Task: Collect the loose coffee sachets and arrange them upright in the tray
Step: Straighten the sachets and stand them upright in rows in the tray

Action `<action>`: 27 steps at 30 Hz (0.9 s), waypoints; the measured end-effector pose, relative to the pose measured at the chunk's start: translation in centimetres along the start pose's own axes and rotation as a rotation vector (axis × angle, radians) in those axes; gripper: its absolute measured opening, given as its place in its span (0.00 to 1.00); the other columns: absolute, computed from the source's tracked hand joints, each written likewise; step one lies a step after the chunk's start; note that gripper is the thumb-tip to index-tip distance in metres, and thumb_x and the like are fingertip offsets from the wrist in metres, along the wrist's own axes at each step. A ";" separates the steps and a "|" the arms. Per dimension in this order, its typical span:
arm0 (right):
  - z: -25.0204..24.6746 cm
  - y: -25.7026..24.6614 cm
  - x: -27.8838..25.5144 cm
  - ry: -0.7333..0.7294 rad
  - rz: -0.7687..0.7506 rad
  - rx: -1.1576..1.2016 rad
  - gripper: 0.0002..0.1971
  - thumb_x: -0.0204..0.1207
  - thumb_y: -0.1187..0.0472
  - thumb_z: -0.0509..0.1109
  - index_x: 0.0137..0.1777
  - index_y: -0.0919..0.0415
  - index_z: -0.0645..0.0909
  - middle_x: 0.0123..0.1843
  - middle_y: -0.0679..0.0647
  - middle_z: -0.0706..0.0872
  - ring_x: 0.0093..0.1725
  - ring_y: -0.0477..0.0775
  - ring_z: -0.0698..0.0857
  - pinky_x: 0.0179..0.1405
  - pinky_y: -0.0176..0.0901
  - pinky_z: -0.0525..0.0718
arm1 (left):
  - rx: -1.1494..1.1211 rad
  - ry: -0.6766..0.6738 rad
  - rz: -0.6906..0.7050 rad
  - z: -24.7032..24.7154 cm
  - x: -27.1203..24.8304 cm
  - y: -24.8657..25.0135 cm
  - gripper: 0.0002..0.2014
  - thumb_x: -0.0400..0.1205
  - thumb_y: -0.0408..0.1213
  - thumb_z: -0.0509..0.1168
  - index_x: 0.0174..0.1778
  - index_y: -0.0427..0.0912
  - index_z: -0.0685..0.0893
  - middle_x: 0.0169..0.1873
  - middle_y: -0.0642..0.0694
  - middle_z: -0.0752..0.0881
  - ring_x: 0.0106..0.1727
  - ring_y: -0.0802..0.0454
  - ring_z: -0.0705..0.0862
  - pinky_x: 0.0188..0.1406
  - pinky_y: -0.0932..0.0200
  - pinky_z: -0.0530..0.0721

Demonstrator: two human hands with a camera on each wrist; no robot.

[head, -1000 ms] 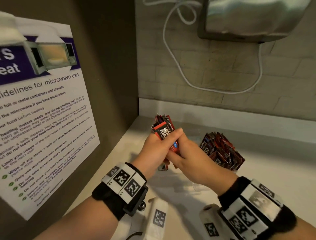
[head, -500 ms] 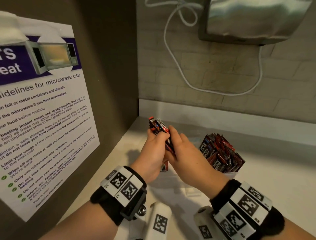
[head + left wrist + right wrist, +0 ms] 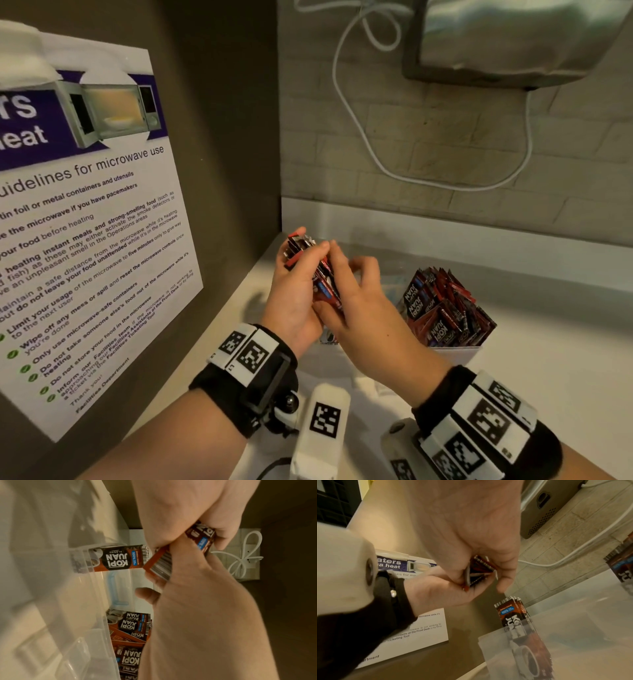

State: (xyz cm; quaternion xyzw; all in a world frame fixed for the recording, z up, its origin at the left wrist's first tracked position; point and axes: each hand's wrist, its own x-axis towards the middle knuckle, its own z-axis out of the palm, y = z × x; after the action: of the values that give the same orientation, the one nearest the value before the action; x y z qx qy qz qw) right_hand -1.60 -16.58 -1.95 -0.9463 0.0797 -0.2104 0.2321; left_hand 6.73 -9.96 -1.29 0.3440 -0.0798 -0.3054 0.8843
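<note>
A bundle of several red-and-black coffee sachets [image 3: 320,275] is held above the counter near the left wall. My left hand [image 3: 298,284] grips it from the left, fingers curled over its top. From the right, my right hand [image 3: 346,291] pinches the same bundle [image 3: 479,570], with its outer fingers loosely curled. The clear plastic tray [image 3: 455,351] stands to the right with many sachets [image 3: 442,308] upright and leaning in it. A few more upright sachets [image 3: 116,559] stand at the tray's left end [image 3: 511,614], below my hands.
A microwave guidelines poster [image 3: 85,222] hangs on the brown wall at left. Above right, a metal appliance [image 3: 513,37] is mounted on the brick wall, with a white cable [image 3: 376,161] looping under it. The white counter [image 3: 565,359] runs to the right.
Both hands have turned the bundle from face-on to nearly edge-on and shifted slightly left. My right fingers have slid along its side and loosened.
</note>
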 end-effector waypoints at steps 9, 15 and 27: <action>0.2 0.7 0.3 0.275 -0.149 -0.032 0.15 0.65 0.60 0.81 0.46 0.57 0.78 0.44 0.44 0.72 0.38 0.47 0.75 0.34 0.31 0.71 | -0.070 0.064 0.082 -0.6 0.7 -0.1 0.17 0.81 0.32 0.68 0.59 0.59 0.78 0.32 0.51 0.87 0.29 0.59 0.86 0.32 0.62 0.87; 0.0 1.0 0.7 0.327 -0.071 0.081 0.05 0.75 0.61 0.74 0.45 0.62 0.83 0.37 0.47 0.79 0.35 0.48 0.78 0.33 0.36 0.74 | -0.071 0.002 0.100 -0.6 0.3 -0.2 0.13 0.70 0.49 0.71 0.47 0.55 0.79 0.37 0.49 0.80 0.31 0.57 0.83 0.34 0.57 0.85; -0.1 0.4 1.2 0.082 0.091 0.206 0.15 0.86 0.55 0.56 0.67 0.55 0.78 0.50 0.51 0.75 0.47 0.51 0.80 0.50 0.45 0.80 | 0.017 0.027 0.095 -0.3 -0.2 -0.7 0.17 0.83 0.41 0.64 0.66 0.62 0.74 0.50 0.45 0.87 0.46 0.48 0.89 0.41 0.52 0.90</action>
State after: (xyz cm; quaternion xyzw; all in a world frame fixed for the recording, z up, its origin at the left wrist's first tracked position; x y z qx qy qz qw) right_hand -0.54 -17.26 -1.63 -0.9034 0.1100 -0.2452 0.3341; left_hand 6.31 -10.07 -1.97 0.3514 -0.0866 -0.2577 0.8959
